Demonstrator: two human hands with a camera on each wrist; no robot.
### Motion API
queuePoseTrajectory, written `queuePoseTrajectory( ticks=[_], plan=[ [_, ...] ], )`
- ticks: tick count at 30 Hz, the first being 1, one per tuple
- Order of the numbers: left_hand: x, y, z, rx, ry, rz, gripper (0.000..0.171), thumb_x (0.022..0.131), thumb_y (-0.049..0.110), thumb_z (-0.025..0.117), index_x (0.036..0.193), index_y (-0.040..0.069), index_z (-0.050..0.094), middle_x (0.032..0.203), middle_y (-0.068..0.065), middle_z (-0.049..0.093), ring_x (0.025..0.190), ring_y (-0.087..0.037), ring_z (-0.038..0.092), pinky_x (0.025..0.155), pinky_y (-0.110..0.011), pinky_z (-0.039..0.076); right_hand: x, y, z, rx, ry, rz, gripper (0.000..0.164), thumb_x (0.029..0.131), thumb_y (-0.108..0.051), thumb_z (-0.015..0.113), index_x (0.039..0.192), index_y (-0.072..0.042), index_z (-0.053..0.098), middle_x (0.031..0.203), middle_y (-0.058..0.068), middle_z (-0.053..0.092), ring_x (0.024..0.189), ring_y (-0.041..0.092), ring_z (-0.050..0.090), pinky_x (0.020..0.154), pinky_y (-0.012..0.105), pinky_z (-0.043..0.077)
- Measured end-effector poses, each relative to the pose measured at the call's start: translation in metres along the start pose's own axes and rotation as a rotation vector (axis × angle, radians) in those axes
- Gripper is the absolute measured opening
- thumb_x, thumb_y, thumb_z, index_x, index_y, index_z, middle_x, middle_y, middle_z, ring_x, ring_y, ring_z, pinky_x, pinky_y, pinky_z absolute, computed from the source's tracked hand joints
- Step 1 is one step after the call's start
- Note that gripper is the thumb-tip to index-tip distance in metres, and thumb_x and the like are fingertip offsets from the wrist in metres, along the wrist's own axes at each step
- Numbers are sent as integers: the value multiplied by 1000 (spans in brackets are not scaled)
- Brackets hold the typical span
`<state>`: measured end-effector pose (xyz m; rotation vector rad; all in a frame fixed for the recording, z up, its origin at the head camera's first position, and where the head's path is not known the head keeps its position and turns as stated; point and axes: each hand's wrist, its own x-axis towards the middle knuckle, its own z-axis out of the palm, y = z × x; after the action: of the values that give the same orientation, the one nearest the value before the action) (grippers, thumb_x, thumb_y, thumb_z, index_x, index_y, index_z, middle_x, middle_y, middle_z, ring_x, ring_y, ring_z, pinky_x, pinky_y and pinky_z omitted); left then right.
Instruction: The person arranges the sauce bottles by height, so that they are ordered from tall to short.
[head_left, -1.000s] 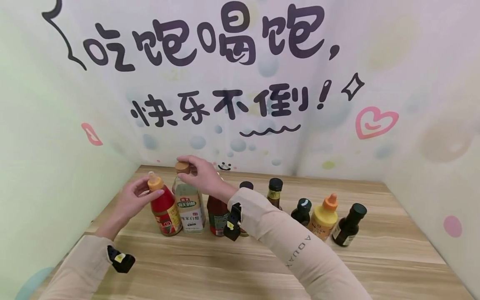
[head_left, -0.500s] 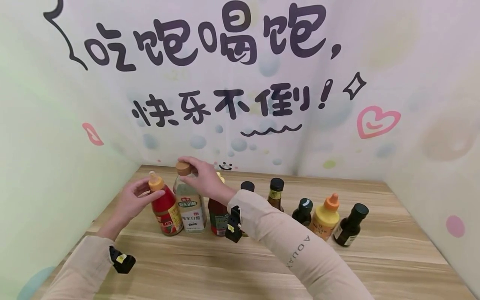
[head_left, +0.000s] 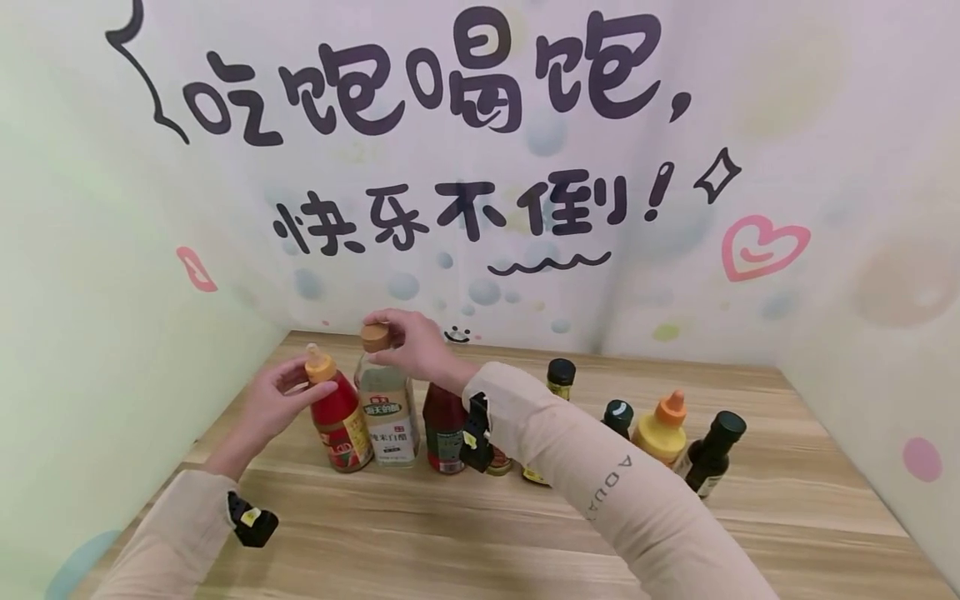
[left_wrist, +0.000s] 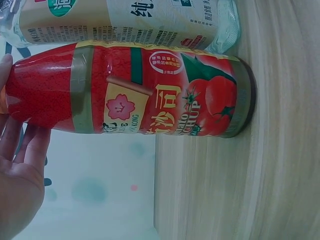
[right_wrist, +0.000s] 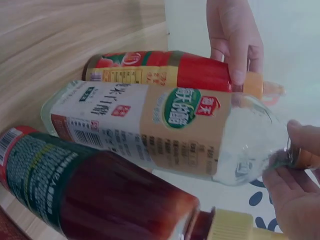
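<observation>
A red ketchup bottle [head_left: 339,421] with an orange nozzle cap stands upright at the left of the row. My left hand [head_left: 273,398] grips it round the neck, just under the cap; its label with tomatoes faces the left wrist view. Right beside it is a clear glass bottle of white rice vinegar [head_left: 390,421] with a brown cap [head_left: 376,337]. At its cap and neck, my right hand [head_left: 416,343] holds on with thumb and fingers. Both bottles rest on the table. In the right wrist view, the right hand [right_wrist: 297,192] is partly cut off by the frame edge.
A dark red sauce bottle [right_wrist: 125,192] with a yellow cap stands next to the vinegar. Farther right are a black-capped bottle [head_left: 561,375], a yellow squeeze bottle [head_left: 660,433] and a dark bottle [head_left: 708,458]. My right forearm covers parts of the row. A printed cloth hangs behind the table.
The head view has shifted slightly, and my right sleeve covers somewhat more of the bottles on the right. Both hands keep their hold on the same two bottles.
</observation>
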<state>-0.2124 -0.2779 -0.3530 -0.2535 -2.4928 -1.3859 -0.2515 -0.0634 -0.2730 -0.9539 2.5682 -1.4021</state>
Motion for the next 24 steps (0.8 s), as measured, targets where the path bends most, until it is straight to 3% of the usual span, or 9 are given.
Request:
queuePoseTrajectory(
  ticks=[3, 6, 9, 12, 15, 17, 21, 24],
  plan=[
    [1, -1, 0, -10, 8, 15, 44, 82, 21, 64, 117, -4, 51, 108, -16, 58, 92, 0, 54, 83, -30, 47, 2, -1, -4, 26, -24, 19, 42, 76, -3, 68, 116, -10, 57, 107, 4, 59, 90, 14, 57, 75, 19, 46],
    [1, -2, 0, -14, 12, 24, 43, 82, 20, 64, 116, -4, 52, 107, -15, 59, 88, 8, 51, 81, -24, 47, 3, -2, -6, 28, -43, 23, 41, 75, -3, 69, 114, -10, 58, 105, 4, 59, 90, 13, 57, 75, 19, 46],
    [1, -4, 1, -14, 12, 12, 43, 82, 21, 64, 116, -4, 52, 108, -17, 58, 90, 4, 52, 83, -33, 47, 5, -3, -7, 7, -54, 26, 40, 75, -3, 69, 113, -10, 58, 104, 2, 60, 89, 11, 56, 73, 18, 46],
    [1, -3, 1, -13, 8, -18, 46, 83, 23, 63, 117, -4, 51, 112, -21, 56, 97, -12, 54, 85, -43, 44, 6, -5, -7, -22, -60, 35, 39, 74, -4, 70, 112, -9, 59, 101, 2, 60, 86, 11, 56, 72, 17, 46],
    [0, -2, 1, -14, 6, -33, 48, 83, 25, 63, 118, -4, 50, 113, -21, 55, 101, -24, 53, 86, -45, 43, 7, -7, -8, -70, -69, 36, 38, 74, -4, 70, 110, -8, 59, 98, 3, 60, 83, 12, 55, 70, 17, 45],
    [-1, -2, 1, -21, 8, -30, 47, 83, 24, 63, 118, -4, 50, 113, -21, 55, 100, -19, 54, 86, -45, 43, 8, -9, -8, -101, -77, 34, 37, 74, -4, 70, 109, -8, 59, 96, 3, 60, 81, 12, 54, 69, 17, 45],
    [-1, -1, 0, -16, 15, -13, 45, 83, 23, 63, 117, -4, 52, 111, -20, 57, 91, 2, 52, 86, -43, 43, 8, -11, -10, -133, -84, 31, 37, 74, -4, 71, 109, -8, 58, 96, 4, 59, 81, 13, 53, 67, 16, 45],
    [-1, 0, 0, -9, 15, -12, 46, 83, 25, 63, 117, -4, 52, 111, -21, 57, 92, 0, 53, 86, -44, 43, 9, -12, -12, -161, -90, 20, 37, 74, -4, 70, 109, -7, 58, 97, 5, 58, 81, 14, 53, 67, 17, 45]
  ],
)
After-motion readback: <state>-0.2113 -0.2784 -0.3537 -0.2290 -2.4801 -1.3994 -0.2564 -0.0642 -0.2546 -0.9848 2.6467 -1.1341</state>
